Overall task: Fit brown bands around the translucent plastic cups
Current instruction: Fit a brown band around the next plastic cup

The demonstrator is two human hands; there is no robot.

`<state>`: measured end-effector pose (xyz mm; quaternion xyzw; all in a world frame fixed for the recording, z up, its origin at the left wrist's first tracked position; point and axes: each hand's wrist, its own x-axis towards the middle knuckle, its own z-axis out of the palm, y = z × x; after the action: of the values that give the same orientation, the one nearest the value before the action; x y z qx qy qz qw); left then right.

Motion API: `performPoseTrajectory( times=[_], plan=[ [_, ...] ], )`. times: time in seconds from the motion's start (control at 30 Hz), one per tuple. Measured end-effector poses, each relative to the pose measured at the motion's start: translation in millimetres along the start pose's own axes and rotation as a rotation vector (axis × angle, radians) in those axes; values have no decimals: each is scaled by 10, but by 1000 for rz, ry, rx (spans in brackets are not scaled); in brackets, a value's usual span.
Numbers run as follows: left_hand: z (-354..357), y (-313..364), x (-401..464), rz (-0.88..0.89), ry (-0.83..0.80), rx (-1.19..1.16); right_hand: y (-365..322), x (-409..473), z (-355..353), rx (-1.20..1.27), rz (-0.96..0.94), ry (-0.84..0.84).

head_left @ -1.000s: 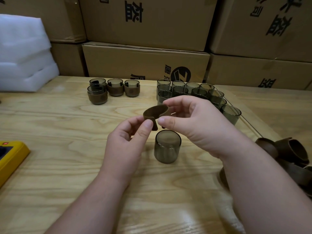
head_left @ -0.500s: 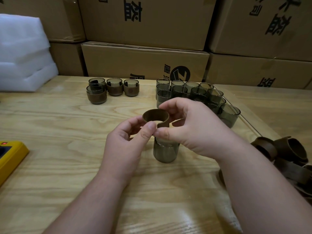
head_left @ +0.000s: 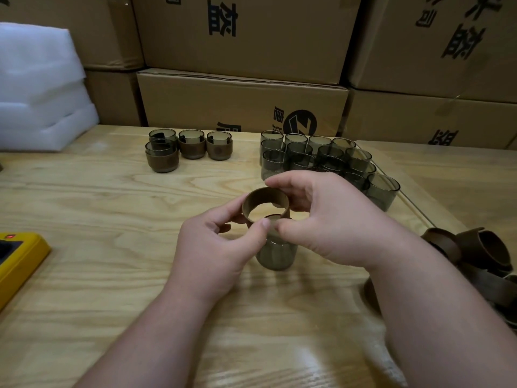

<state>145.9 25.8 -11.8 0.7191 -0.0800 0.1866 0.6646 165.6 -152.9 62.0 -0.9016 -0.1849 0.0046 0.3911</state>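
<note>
Both hands held one brown band (head_left: pixel 265 204) open as a ring just above a translucent cup (head_left: pixel 275 254) standing on the tabletop (head_left: pixel 98 219); left hand (head_left: pixel 215 247) and right hand (head_left: pixel 330 219) each pinched its rim between thumb and fingers. To fit it well, I judged, the ring needed to stay round, level and centred over the cup's mouth before being pressed down evenly.

A brown band (head_left: pixel 265 204), opened into a round ring, hung tilted just above a smoky translucent cup (head_left: pixel 275 254) that stood upright on the wood. Unbanded cups (head_left: pixel 321 161) clustered behind it; banded cups (head_left: pixel 190 148) sat farther left. Loose bands (head_left: pixel 475 256) lay heaped at right.
</note>
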Motion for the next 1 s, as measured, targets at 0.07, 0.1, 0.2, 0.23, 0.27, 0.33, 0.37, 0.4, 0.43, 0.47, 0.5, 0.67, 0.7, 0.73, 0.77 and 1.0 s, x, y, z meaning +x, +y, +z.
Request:
performPoseTrajectory(
  times=[0.07, 0.1, 0.2, 0.23, 0.27, 0.33, 0.37, 0.4, 0.43, 0.47, 0.5, 0.67, 0.7, 0.73, 0.77, 1.0],
  plan=[
    [6, -7, -2, 2, -27, 31, 14, -4, -6, 4, 25, -22],
    [9, -7, -5, 0, -43, 51, 17, -5, -8, -4, 37, -32],
    [21, -8, -16, -20, -84, 74, 15, -5, -6, -47, 77, -50],
    [24, -15, -16, -29, -92, 75, 10, -3, -7, -68, 86, -55],
    [27, -21, -18, -37, -99, 77, 4, -1, -6, -85, 95, -61],
    [31, -23, -19, -47, -112, 87, -8, 3, -2, -102, 109, -69],
    [32, -20, -19, -51, -116, 91, -11, 5, -2, -104, 112, -68],
    [32, -19, -18, -56, -118, 92, -13, 9, -3, -103, 115, -67],
    [30, -18, -19, -60, -120, 94, -10, 10, -5, -100, 117, -66],
    [28, -15, -21, -64, -123, 97, -5, 9, -7, -97, 122, -68],
    [26, -14, -26, -69, -128, 104, 0, 7, -10, -97, 126, -72],
    [24, -4, -39, -99, -136, 149, 33, 3, -20, -78, 166, -95],
    [25, -1, -35, -101, -139, 156, 35, 8, -20, -71, 175, -97],
    [26, 0, -31, -104, -146, 162, 35, 13, -19, -64, 182, -101],
    [26, -2, -27, -106, -154, 165, 37, 19, -17, -56, 188, -104],
    [15, -8, -15, -111, -185, 139, 62, 1, -60, -91, 210, -182]
  ],
)
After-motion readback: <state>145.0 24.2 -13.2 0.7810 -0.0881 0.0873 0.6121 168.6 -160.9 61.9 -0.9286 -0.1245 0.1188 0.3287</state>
